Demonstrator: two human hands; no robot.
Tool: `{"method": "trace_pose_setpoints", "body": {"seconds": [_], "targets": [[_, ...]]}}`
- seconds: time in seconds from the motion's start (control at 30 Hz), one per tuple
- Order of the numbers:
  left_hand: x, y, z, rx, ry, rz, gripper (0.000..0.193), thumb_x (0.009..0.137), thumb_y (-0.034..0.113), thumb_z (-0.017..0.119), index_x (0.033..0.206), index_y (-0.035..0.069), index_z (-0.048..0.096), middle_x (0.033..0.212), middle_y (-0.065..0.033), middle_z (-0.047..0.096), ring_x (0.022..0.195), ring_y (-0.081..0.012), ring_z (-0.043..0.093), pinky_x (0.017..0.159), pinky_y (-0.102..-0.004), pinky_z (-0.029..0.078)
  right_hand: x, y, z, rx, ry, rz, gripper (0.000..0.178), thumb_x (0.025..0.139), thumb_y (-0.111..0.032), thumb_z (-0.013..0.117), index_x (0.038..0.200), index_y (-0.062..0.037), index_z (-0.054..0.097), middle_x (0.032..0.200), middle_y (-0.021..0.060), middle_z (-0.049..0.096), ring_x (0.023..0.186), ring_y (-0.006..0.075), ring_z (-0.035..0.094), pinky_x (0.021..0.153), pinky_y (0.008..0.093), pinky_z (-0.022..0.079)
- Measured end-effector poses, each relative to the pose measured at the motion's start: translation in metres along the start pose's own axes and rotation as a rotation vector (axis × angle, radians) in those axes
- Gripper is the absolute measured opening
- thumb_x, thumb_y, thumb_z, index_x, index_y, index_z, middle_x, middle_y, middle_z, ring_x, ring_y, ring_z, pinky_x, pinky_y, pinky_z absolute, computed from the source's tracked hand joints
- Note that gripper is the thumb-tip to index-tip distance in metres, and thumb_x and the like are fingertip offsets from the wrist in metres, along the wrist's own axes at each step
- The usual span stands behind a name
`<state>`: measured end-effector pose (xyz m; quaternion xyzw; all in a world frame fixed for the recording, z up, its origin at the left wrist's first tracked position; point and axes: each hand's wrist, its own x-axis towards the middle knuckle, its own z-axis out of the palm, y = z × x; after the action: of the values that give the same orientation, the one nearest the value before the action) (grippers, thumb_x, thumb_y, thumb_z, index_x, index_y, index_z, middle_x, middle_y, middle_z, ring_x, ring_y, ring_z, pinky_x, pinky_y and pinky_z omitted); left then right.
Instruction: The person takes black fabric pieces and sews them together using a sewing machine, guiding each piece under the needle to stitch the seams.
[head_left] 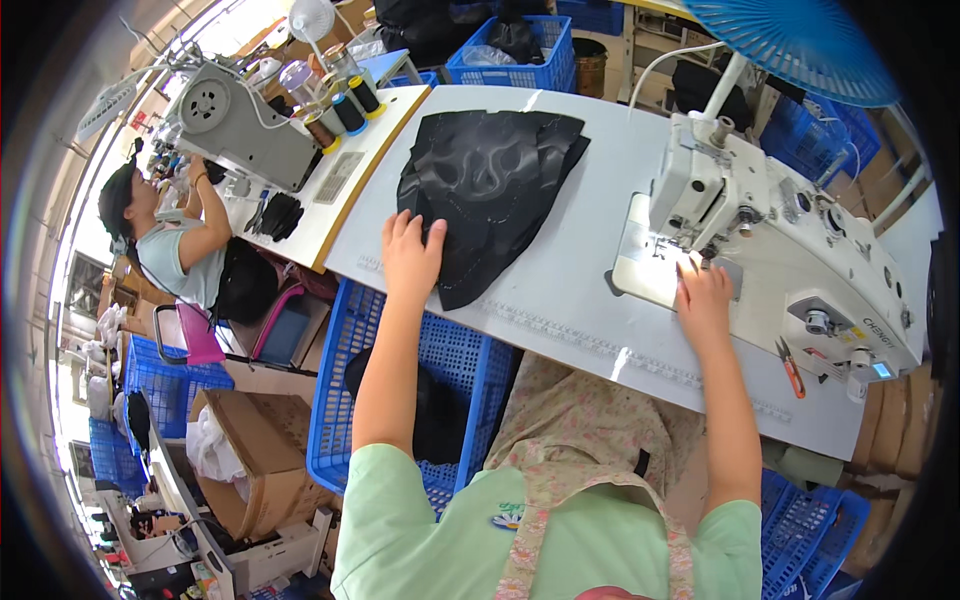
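Note:
A stack of black, leather-like cut pieces (490, 190) lies on the white sewing table (600, 180), its narrow end toward me. My left hand (411, 258) rests at the left edge of the stack, fingers stretched and thumb apart, the fingertips touching the black material. On the right stands a white industrial sewing machine (800, 250) with its lamp lit over the needle plate (640, 262). My right hand (706, 300) is beside the needle and presser foot, fingers drawn together. Whatever those fingers may hold is too small to make out.
Orange-handled snips (793, 372) lie by the machine base. A blue crate (335, 400) with black material stands below the table's left side. Another person (190, 240) works at a grey sewing machine (240, 125) on the left. A blue fan (800, 45) overhangs the far right.

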<state>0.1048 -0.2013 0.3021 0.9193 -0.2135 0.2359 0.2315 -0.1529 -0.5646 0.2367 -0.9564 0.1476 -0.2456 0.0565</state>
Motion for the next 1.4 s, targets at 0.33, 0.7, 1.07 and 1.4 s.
{"method": "trace_pose_setpoints", "body": {"seconds": [0.33,0.7,1.07,1.4], "targets": [[-0.004,0.04,0.041,0.125,0.007,-0.159,0.075,0.081,0.04,0.072,0.133,-0.007,0.046,0.144,-0.0221,0.041,0.137,-0.0382,0.033,0.113,-0.0471,0.028,0.0,0.002,-0.003,0.059,-0.004,0.04,0.026,0.083,-0.014,0.06,0.109,-0.0072,0.062,0.122,0.0155,0.055,0.127,0.0301,0.045,0.109,0.0519,0.028],[0.008,0.029,0.057,-0.211,0.168,-0.166,0.052,0.076,0.017,0.075,0.116,-0.004,0.049,0.129,-0.022,0.049,0.125,-0.0385,0.043,0.106,-0.0438,0.034,0.0,0.003,-0.001,0.094,0.068,-0.002,0.026,0.082,-0.013,0.061,0.108,-0.0069,0.061,0.114,0.014,0.056,0.123,0.0299,0.046,0.106,0.0531,0.029],[0.019,0.063,0.039,-0.362,0.107,-0.018,0.037,0.083,0.002,0.063,0.116,-0.003,0.046,0.119,-0.0251,0.054,0.117,-0.0395,0.05,0.101,-0.0431,0.039,-0.001,0.003,-0.004,0.124,0.053,0.025,0.02,0.085,-0.014,0.061,0.103,-0.0069,0.062,0.117,0.016,0.057,0.124,0.0321,0.047,0.108,0.049,0.029],[0.022,0.054,0.042,-0.824,0.013,-0.456,0.043,0.089,0.002,0.06,0.126,-0.001,0.04,0.117,-0.0187,0.055,0.096,-0.0261,0.063,0.082,-0.033,0.053,0.0,0.002,-0.003,0.117,0.11,0.018,0.017,0.081,-0.013,0.064,0.096,-0.0066,0.064,0.109,0.0131,0.057,0.119,0.0293,0.049,0.105,0.0497,0.032]]}}
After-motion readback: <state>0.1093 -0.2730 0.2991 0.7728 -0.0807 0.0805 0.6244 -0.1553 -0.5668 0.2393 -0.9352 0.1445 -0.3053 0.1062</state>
